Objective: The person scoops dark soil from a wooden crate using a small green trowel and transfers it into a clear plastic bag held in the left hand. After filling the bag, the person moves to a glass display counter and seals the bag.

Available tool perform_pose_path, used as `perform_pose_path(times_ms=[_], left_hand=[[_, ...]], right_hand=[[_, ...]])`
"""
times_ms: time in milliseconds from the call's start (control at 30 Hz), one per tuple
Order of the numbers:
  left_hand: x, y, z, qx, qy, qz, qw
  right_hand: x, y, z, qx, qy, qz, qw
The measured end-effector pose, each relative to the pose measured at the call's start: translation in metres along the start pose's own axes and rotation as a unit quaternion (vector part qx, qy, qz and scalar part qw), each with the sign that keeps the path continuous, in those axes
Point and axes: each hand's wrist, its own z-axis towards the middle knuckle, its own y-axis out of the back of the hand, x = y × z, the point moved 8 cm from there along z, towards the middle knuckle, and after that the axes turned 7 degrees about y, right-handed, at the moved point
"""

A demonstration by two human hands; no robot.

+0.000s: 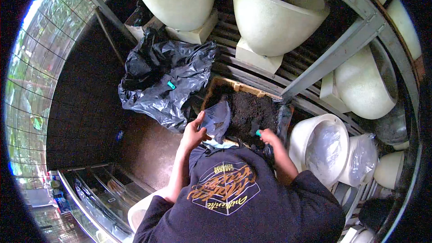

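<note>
My left hand is closed on the edge of a clear plastic bag, which hangs over the near left part of a crate. Dark soil fills that crate, whose yellowish rim shows at the far side. In my right hand is a small trowel with a green handle. Its dark blade is down at the soil and hard to tell apart from it. Left of the crate lies a crumpled black plastic bag with a small green piece on it.
Large cream plant pots stand on a slatted rack beyond the crate. More pots are at the right, one with clear plastic. A metal post rises by the crate's far right corner. Wire mesh runs along the left.
</note>
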Motion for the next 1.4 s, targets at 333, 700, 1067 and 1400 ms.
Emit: perform_pose_path(times_ms=[333,700,1067,1400], left_hand=[[-0.002,-0.006,-0.005,0.025,0.008,-0.034,0.999],[-0.037,-0.036,0.025,0.077,0.01,-0.045,0.996],[-0.019,-0.015,0.012,0.047,0.009,-0.023,0.999],[0.028,-0.008,0.004,-0.015,-0.038,0.058,0.997]], right_hand=[[0.008,0.026,-0.042,0.028,0.009,0.041,0.999],[0.188,0.092,-0.229,-0.039,0.305,0.003,0.952],[0.094,0.099,-0.113,-0.062,0.11,-0.041,0.991],[0.007,-0.039,0.016,-0.017,0.011,0.077,0.997]])
